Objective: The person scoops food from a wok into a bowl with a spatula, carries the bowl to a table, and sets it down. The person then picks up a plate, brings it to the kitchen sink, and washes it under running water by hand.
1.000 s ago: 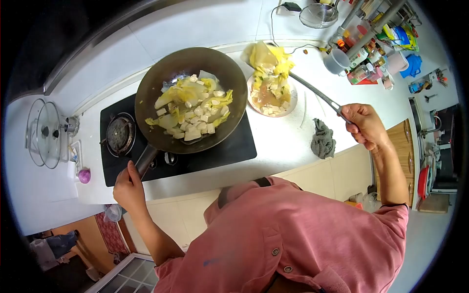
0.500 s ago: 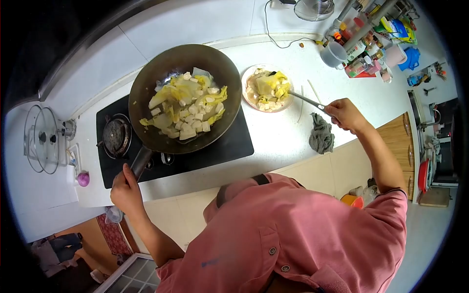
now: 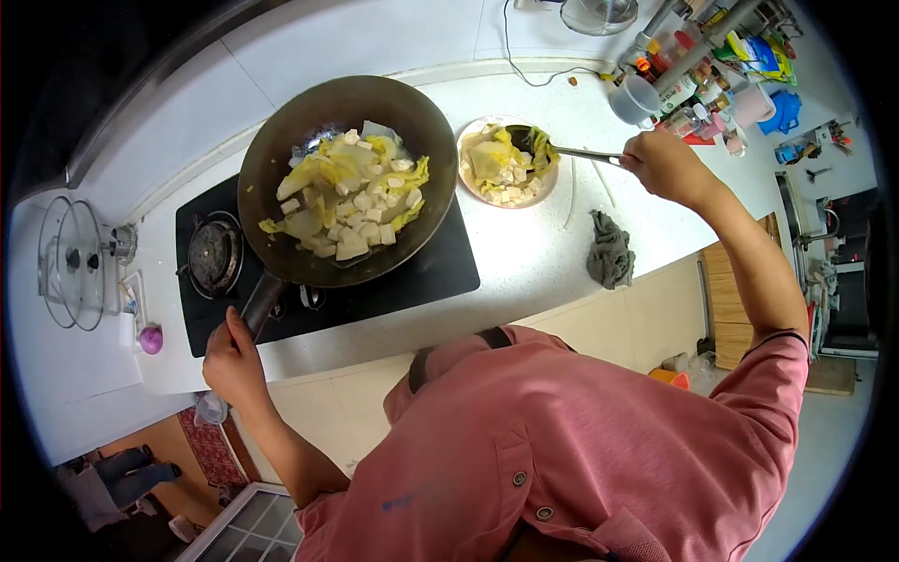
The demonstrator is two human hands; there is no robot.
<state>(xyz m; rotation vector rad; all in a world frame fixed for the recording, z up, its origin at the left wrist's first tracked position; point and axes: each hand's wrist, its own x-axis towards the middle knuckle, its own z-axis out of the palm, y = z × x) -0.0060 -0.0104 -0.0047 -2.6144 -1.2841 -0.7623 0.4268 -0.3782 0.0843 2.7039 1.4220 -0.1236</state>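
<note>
My left hand (image 3: 234, 361) is wrapped round the handle of a dark wok (image 3: 417, 131), which is tilted over the black gas stove (image 3: 435, 272). Inside the wok lie tofu cubes (image 3: 353, 242) and yellow-green cabbage leaves (image 3: 323, 176). My right hand (image 3: 667, 167) grips the handle of a metal ladle (image 3: 585, 153). The ladle's dark bowl is tipped at the right side of a pale plate (image 3: 506, 203), with cabbage hanging at its edge. Cabbage and tofu cover much of the plate.
A crumpled grey cloth (image 3: 611, 251) lies on the white counter (image 3: 529, 258) below the plate. Bottles and a plastic measuring cup (image 3: 635, 101) crowd the back right. Glass lids (image 3: 84, 262) and a purple onion (image 3: 150, 339) are at the left; a fan (image 3: 599, 14) stands behind.
My right hand has moved up, and the ladle has turned over, its load shifting onto the plate. My left hand and the wok stay together, nearly unmoved.
</note>
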